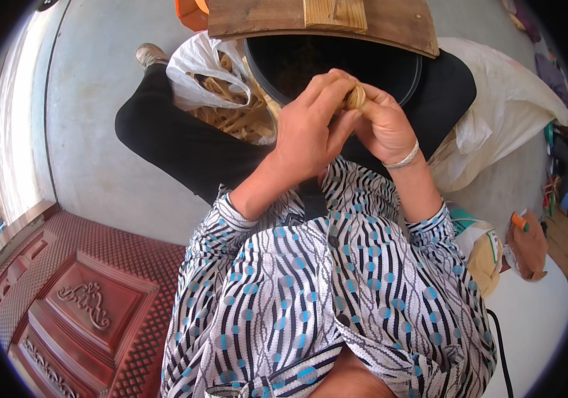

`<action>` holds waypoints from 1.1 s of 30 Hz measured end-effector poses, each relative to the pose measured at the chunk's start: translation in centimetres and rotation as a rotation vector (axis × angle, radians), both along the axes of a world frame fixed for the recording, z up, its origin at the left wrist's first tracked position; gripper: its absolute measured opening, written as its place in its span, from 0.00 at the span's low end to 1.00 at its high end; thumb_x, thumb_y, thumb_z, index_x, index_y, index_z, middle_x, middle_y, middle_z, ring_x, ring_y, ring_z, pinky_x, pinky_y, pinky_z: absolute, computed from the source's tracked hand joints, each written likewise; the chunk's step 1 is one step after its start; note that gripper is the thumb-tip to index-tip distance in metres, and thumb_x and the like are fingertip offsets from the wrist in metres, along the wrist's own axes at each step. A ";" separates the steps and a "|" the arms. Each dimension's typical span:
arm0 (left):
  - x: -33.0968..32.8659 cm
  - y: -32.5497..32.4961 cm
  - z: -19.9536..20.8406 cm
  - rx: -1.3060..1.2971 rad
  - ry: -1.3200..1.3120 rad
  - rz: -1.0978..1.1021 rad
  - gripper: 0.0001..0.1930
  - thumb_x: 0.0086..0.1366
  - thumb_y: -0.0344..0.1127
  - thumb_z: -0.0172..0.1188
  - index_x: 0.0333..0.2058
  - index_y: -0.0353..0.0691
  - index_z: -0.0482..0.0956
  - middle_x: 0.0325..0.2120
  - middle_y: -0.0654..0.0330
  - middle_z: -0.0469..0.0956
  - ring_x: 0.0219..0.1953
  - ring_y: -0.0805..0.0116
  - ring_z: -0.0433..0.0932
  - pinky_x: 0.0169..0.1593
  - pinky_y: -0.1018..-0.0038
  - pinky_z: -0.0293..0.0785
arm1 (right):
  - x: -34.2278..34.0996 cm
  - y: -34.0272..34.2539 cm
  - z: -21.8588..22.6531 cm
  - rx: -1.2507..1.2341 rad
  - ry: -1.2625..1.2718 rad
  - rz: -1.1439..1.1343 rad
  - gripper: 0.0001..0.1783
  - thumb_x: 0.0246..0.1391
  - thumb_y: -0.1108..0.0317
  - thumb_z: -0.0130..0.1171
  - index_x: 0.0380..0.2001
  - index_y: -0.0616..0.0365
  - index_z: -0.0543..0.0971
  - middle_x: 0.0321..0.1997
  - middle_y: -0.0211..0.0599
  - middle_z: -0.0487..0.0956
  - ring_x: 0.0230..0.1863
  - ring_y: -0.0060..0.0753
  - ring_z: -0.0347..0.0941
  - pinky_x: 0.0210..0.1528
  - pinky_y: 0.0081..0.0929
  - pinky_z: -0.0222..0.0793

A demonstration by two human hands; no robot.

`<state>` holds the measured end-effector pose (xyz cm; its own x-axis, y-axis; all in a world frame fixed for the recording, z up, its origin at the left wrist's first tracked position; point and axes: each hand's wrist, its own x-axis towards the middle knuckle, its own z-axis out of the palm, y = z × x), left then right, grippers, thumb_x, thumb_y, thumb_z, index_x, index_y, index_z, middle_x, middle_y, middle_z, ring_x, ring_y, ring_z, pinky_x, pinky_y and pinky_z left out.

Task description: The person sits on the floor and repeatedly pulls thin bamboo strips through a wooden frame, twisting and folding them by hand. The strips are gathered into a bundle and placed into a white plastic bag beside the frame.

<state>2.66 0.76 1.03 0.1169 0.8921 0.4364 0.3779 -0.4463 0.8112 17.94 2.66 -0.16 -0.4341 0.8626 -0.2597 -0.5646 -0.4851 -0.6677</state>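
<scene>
Both my hands are raised together over the near rim of a black tub (pixel 397 76). Between them is a small, rounded tan bundle (pixel 356 97), which looks wound from a thin dried strip; its exact kind is unclear. My left hand (pixel 310 123) is closed, its thumb and fingers pressed against the bundle's left side. My right hand (pixel 388 129), with a pale bracelet at the wrist, pinches it from the right. Some fingertips are hidden behind the bundle. Left of the tub, a white plastic bag (pixel 194 60) holds loose tan dried strips (pixel 234 119).
A curved wooden board (pixel 257 18) with a wood block (pixel 335 14) lies over the tub's far side. A whitish sack (pixel 506 99) spreads to the right. A carved red door panel (pixel 91 298) is at lower left. An orange object (pixel 191 16) stands behind the bag.
</scene>
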 end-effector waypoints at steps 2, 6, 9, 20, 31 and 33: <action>0.0 0.3 1.0 -0.118 0.058 0.019 0.15 0.57 0.28 0.62 0.45 0.35 0.75 0.38 0.50 0.78 0.36 0.54 0.80 0.37 0.70 0.76 | -0.5 0.0 0.5 0.014 -0.095 -0.083 0.12 0.58 0.79 0.53 0.46 0.67 0.78 0.47 0.38 0.78 0.46 0.24 0.74 0.52 0.20 0.69; 0.4 0.7 1.1 -0.263 0.091 0.087 0.10 0.60 0.33 0.60 0.39 0.36 0.74 0.29 0.50 0.78 0.27 0.56 0.79 0.28 0.68 0.73 | -0.2 0.4 0.7 0.781 -0.884 -0.289 0.07 0.53 0.80 0.58 0.35 0.68 0.81 0.51 0.41 0.75 0.47 0.26 0.73 0.50 0.20 0.69; 0.3 1.0 1.2 -0.476 -0.086 0.069 0.10 0.63 0.33 0.58 0.39 0.34 0.73 0.24 0.54 0.78 0.22 0.65 0.77 0.25 0.72 0.71 | -0.4 0.6 0.7 0.837 -0.787 -0.374 0.06 0.53 0.81 0.59 0.35 0.67 0.82 0.50 0.40 0.76 0.48 0.28 0.72 0.51 0.21 0.68; -4.1 -1.0 -0.5 -0.196 0.171 0.057 0.05 0.63 0.28 0.60 0.37 0.36 0.77 0.23 0.59 0.76 0.23 0.66 0.75 0.27 0.74 0.70 | 1.5 1.2 -0.6 0.370 -0.313 -0.292 0.09 0.58 0.78 0.55 0.41 0.67 0.80 0.49 0.34 0.76 0.45 0.22 0.72 0.49 0.20 0.69; -4.5 1.1 0.9 -0.287 0.208 -0.234 0.07 0.63 0.30 0.60 0.36 0.34 0.79 0.24 0.53 0.77 0.26 0.63 0.77 0.31 0.73 0.71 | 3.8 1.7 4.4 1.174 -1.387 0.414 0.13 0.52 0.62 0.61 0.23 0.59 0.74 0.21 0.37 0.73 0.29 0.45 0.71 0.35 0.36 0.65; -5.8 1.5 1.7 -0.556 0.107 -0.391 0.07 0.64 0.31 0.59 0.37 0.33 0.80 0.23 0.58 0.77 0.26 0.70 0.74 0.31 0.75 0.70 | 4.4 1.9 4.8 1.194 -1.317 0.456 0.14 0.52 0.63 0.60 0.19 0.59 0.72 0.20 0.37 0.71 0.28 0.44 0.71 0.34 0.36 0.64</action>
<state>-3.13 2.22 2.70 0.4924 0.8639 -0.1062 0.3646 -0.0939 0.9264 22.35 4.51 4.69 -0.7063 0.7079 0.0058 0.5746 0.5780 -0.5794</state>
